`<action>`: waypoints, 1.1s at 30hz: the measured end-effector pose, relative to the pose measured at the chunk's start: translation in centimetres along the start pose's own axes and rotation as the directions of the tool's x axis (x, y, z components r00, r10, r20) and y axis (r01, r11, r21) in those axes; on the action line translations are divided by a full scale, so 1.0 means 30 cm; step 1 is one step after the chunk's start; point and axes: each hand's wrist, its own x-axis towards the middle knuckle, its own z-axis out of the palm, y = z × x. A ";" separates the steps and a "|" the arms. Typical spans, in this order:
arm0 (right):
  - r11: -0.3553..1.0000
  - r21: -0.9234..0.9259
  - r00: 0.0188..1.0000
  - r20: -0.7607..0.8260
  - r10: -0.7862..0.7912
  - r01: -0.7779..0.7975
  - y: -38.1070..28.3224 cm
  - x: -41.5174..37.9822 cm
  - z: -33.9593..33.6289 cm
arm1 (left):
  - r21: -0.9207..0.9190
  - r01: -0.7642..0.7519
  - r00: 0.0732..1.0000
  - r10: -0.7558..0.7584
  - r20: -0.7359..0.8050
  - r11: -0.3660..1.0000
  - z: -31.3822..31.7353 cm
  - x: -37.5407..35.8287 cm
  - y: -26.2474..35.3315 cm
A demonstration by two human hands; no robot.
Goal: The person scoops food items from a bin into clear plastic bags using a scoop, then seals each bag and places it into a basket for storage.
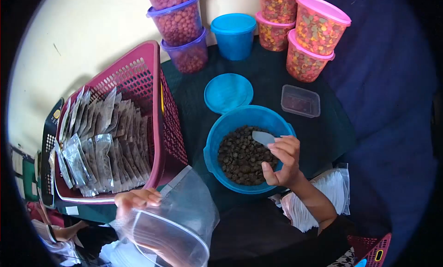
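Clear bag point(193, 197) hangs clamped in your left hand point(137, 200); your right hand point(287, 161) grips a pale scoop point(263, 137) over dark discs point(241, 160) in the blue tub point(249, 115), near the front edge of the table point(190, 91) (a careless knock could spill them).

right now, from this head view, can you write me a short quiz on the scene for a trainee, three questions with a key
1. What does the right hand hold over the blue tub?
a) a pink lid
b) a pale scoop
c) a sealed jar

2. True or false: a lid covers that tub.

3. Fill in the word: the maroon basket holds rows of filled clear ____.

Key:
1. b
2. False: its dark pieces lie exposed, and a round blue lid lies flat beyond it.
3. packets
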 end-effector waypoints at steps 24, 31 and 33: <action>0.997 -0.081 0.932 0.360 0.035 -0.006 0.017 0.069 0.045 | 0.238 0.398 0.917 -0.391 -0.075 0.886 0.059 -0.147 -0.259; 0.873 -0.433 0.560 0.676 0.479 -0.223 0.022 0.044 0.047 | 0.297 0.348 0.937 -0.331 -0.109 0.889 0.034 -0.137 -0.220; 0.883 -0.396 0.323 0.826 0.463 -0.252 0.043 0.043 0.058 | 0.315 0.387 0.922 -0.357 -0.149 0.867 0.044 -0.131 -0.203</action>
